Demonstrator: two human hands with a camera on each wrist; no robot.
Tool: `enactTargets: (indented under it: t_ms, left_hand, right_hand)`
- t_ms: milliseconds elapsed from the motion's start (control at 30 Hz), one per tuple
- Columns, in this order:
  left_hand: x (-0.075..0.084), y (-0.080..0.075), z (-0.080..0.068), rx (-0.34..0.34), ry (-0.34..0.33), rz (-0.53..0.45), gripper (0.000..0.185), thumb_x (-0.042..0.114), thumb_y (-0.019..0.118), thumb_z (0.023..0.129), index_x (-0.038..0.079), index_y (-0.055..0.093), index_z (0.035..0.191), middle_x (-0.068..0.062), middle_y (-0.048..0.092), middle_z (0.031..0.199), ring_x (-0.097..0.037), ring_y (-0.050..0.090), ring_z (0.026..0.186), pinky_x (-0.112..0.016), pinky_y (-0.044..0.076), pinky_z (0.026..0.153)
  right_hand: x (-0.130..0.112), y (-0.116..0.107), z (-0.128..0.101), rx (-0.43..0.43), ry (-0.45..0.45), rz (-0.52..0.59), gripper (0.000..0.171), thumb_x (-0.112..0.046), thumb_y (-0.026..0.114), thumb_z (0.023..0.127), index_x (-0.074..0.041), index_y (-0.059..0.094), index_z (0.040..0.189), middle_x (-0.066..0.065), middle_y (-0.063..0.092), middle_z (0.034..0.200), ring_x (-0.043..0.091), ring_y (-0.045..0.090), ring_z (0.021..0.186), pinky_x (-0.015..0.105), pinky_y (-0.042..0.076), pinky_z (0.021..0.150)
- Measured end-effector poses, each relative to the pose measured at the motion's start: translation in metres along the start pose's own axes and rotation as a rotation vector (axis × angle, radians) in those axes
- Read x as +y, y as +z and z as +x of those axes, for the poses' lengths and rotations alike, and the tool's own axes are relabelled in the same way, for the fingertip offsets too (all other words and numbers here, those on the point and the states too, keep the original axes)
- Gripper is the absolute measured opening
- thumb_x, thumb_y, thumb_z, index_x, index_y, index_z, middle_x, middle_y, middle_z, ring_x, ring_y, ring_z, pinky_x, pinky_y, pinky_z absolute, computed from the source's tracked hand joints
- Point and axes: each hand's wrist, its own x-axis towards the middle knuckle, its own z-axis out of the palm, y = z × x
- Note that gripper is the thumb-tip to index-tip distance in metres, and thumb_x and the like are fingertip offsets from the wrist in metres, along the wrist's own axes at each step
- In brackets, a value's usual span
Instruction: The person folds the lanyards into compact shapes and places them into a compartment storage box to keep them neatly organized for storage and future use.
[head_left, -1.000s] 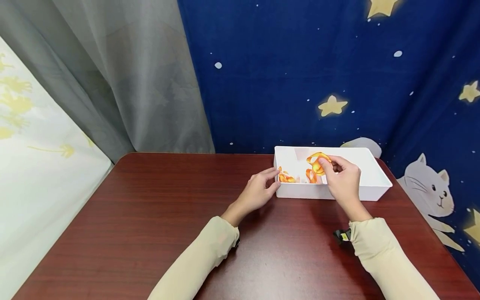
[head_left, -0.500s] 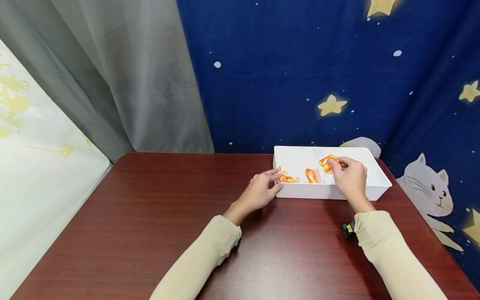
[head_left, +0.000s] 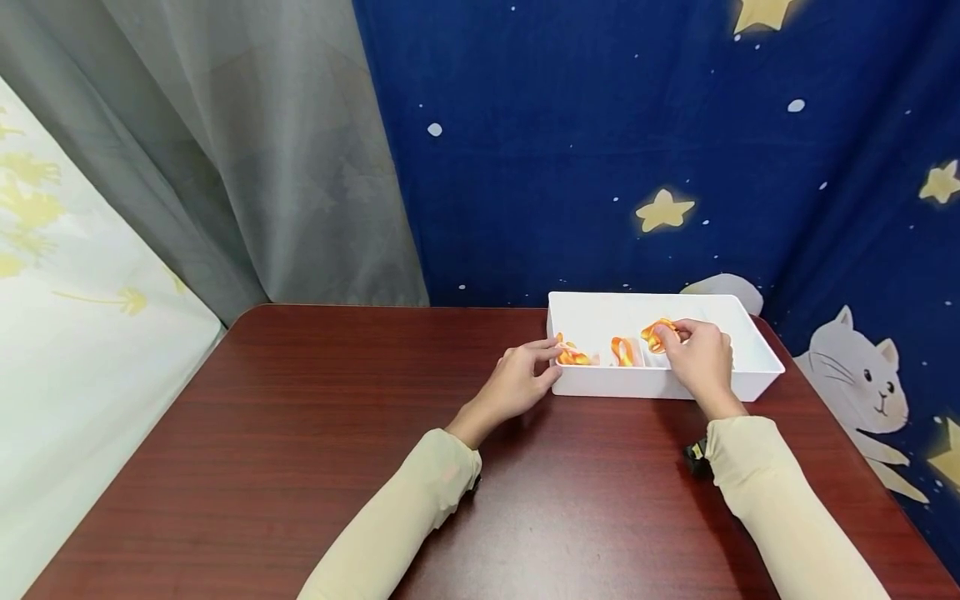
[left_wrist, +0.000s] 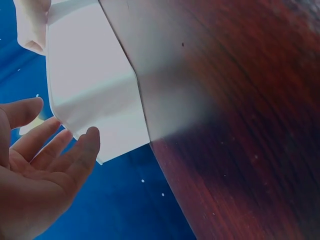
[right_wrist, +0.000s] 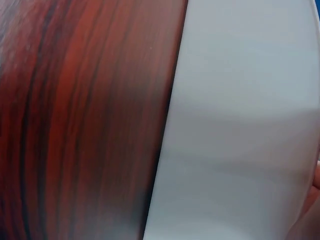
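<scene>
A white rectangular box (head_left: 615, 383) stands near the far right of the table. Inside it, my right hand (head_left: 703, 357) pinches a glossy orange loop that looks like satin ribbon (head_left: 656, 337). A second orange ribbon loop (head_left: 622, 352) lies left of it by the front wall, and a bunched orange one (head_left: 572, 354) sits in the left front corner. The fingers of my left hand (head_left: 517, 383) rest at the box's left end, fairly straight. In the left wrist view, those fingertips (left_wrist: 92, 137) are by the corner. In the right wrist view, only a sliver of hand (right_wrist: 316, 182) shows beyond the box wall.
The dark red wooden table (head_left: 337, 433) spreads in front and to the left. Behind its far edge hang a grey curtain (head_left: 300, 167) and a blue curtain (head_left: 525, 167) with stars. A small black device (head_left: 697, 458) sits at the right wrist.
My right hand has moved right along the box and slightly lower, carrying its orange ribbon away from the middle loop. The left hand has stayed at the left end.
</scene>
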Motion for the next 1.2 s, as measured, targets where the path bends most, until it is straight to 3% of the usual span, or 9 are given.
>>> enactTargets:
  t_ms: [200, 533, 833, 1067, 1200]
  left_hand:
    - [0.0, -0.001, 0.0, -0.002, -0.001, -0.006, 0.035, 0.012, 0.064, 0.095, 0.0, 0.065, 0.128, -0.011, 0.058, 0.14, -0.022, 0.05, 0.132, -0.042, 0.04, 0.108]
    - [-0.002, -0.002, 0.0, -0.002, -0.013, -0.016, 0.035, 0.012, 0.063, 0.096, 0.0, 0.065, 0.129, -0.011, 0.058, 0.14, -0.021, 0.05, 0.133, -0.041, 0.04, 0.108]
    - [-0.001, -0.001, 0.0, -0.007, -0.028, -0.022, 0.035, 0.013, 0.063, 0.096, 0.0, 0.065, 0.129, -0.011, 0.057, 0.14, -0.022, 0.05, 0.133, -0.041, 0.041, 0.107]
    - [-0.001, -0.005, -0.002, -0.029, -0.011, 0.007, 0.038, 0.016, 0.065, 0.095, 0.001, 0.064, 0.131, -0.012, 0.056, 0.142, -0.022, 0.05, 0.133, -0.043, 0.041, 0.106]
    - [-0.001, -0.015, -0.004, 0.002, 0.001, 0.012, 0.039, 0.017, 0.065, 0.095, 0.003, 0.064, 0.131, -0.012, 0.056, 0.142, -0.024, 0.051, 0.133, -0.045, 0.039, 0.109]
  right_hand:
    - [0.0, 0.003, 0.001, -0.011, 0.006, -0.027, 0.036, -0.026, 0.068, 0.093, 0.007, 0.072, 0.109, 0.024, 0.071, 0.092, 0.04, 0.062, 0.087, 0.042, 0.042, 0.062]
    - [0.002, 0.006, 0.001, -0.02, -0.026, -0.054, 0.041, -0.032, 0.072, 0.089, 0.004, 0.072, 0.109, 0.018, 0.067, 0.082, 0.036, 0.059, 0.079, 0.039, 0.039, 0.062]
    - [0.004, 0.007, -0.002, -0.025, -0.035, -0.054, 0.042, -0.035, 0.07, 0.091, 0.003, 0.071, 0.109, 0.018, 0.066, 0.083, 0.035, 0.058, 0.078, 0.039, 0.04, 0.063]
    - [0.001, 0.006, -0.006, 0.042, -0.056, -0.025, 0.033, -0.031, 0.067, 0.093, -0.001, 0.074, 0.103, 0.015, 0.067, 0.079, 0.033, 0.057, 0.074, 0.038, 0.037, 0.062]
    - [-0.004, 0.003, -0.006, 0.09, -0.115, -0.017, 0.03, -0.029, 0.066, 0.092, -0.002, 0.075, 0.1, 0.014, 0.067, 0.077, 0.033, 0.058, 0.072, 0.039, 0.037, 0.061]
